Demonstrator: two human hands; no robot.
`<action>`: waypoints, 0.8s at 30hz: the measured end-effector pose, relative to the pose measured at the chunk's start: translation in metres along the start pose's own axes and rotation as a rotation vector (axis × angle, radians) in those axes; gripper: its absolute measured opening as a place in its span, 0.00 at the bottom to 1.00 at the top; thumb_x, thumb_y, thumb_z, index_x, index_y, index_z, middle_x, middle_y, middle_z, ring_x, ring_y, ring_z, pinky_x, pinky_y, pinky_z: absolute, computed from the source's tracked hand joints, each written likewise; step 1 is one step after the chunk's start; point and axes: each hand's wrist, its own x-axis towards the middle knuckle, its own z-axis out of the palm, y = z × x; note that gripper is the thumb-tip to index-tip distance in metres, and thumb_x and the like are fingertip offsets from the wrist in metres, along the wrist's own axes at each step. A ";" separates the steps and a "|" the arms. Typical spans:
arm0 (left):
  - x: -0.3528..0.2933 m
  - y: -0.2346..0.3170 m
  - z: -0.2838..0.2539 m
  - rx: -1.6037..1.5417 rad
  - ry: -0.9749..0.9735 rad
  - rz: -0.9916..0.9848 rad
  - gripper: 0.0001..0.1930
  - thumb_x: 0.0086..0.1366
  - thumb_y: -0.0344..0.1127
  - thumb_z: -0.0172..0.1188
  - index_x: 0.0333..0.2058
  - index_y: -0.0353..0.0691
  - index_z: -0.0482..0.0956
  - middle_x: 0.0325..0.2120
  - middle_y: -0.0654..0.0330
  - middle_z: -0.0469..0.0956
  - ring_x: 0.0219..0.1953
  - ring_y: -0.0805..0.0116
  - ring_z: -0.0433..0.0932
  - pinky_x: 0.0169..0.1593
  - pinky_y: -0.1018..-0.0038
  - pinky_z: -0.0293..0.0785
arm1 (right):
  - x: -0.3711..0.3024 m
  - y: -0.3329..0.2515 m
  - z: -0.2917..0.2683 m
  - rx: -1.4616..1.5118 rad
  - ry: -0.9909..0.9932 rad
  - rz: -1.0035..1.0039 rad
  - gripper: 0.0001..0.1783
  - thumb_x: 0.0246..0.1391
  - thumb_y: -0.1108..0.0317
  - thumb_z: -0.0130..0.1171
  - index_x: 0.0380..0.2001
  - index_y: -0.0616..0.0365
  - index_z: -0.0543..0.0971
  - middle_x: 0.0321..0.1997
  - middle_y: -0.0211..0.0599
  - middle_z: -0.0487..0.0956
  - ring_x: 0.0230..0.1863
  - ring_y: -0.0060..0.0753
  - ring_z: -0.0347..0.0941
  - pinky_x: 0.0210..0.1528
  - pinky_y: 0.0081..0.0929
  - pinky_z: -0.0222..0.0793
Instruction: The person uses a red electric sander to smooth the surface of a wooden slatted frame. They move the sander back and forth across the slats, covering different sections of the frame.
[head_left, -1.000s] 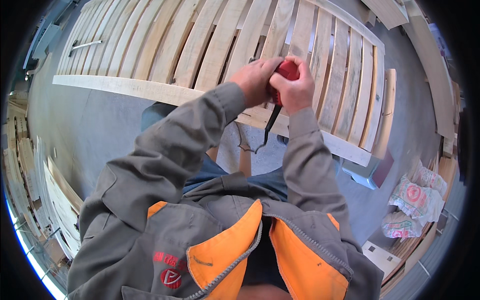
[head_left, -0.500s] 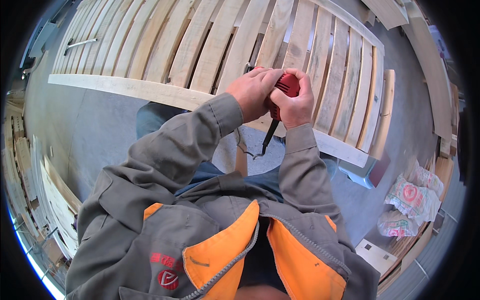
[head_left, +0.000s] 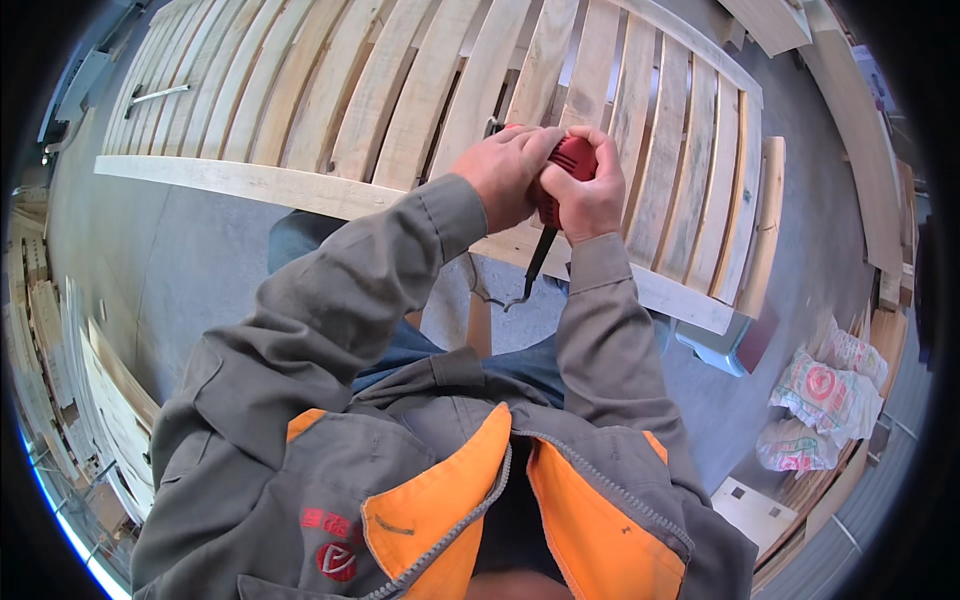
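A red corded sander point(head_left: 574, 156) rests on the slats of a pale wooden frame point(head_left: 240, 175), near its front rail. Both my hands are wrapped round it. My left hand point(head_left: 508, 178) covers its left part, fingers closed over the top. My right hand point(head_left: 588, 195) grips the right side, its thumb near the left hand's fingers. A black cord point(head_left: 541, 260) leaves the tool's near end and hangs down over the rail. The sander's underside is hidden. A bit of metal shows at its far left end.
A metal bar handle point(head_left: 160, 93) lies on the slats at far left. Stacked boards point(head_left: 50, 350) stand along the left. To the right are white printed sacks point(head_left: 820, 400) and long planks point(head_left: 860, 180). A blue-grey object point(head_left: 712, 345) sits below the frame's right corner.
Both hands and the sander have slid slightly away from me along the slats. The grip looks the same, and the whole view has shifted a little.
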 end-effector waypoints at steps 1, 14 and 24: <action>-0.004 0.003 -0.001 0.000 -0.012 -0.001 0.39 0.51 0.30 0.77 0.63 0.42 0.71 0.54 0.52 0.82 0.59 0.47 0.80 0.60 0.59 0.81 | -0.005 0.000 -0.001 0.005 -0.008 0.008 0.33 0.39 0.64 0.73 0.53 0.58 0.79 0.46 0.36 0.82 0.46 0.31 0.80 0.53 0.31 0.80; 0.030 -0.016 -0.002 0.042 -0.059 0.060 0.40 0.51 0.32 0.77 0.63 0.36 0.70 0.50 0.47 0.83 0.57 0.45 0.81 0.59 0.60 0.80 | 0.030 0.001 -0.003 0.002 0.007 -0.022 0.32 0.38 0.65 0.74 0.52 0.58 0.80 0.46 0.37 0.83 0.46 0.31 0.81 0.53 0.32 0.80; 0.097 -0.043 -0.002 0.061 -0.058 -0.055 0.38 0.53 0.34 0.78 0.63 0.44 0.72 0.49 0.50 0.82 0.54 0.45 0.82 0.57 0.57 0.81 | 0.107 -0.006 0.001 -0.040 0.023 -0.065 0.34 0.38 0.61 0.75 0.52 0.59 0.80 0.47 0.39 0.84 0.47 0.34 0.81 0.52 0.33 0.81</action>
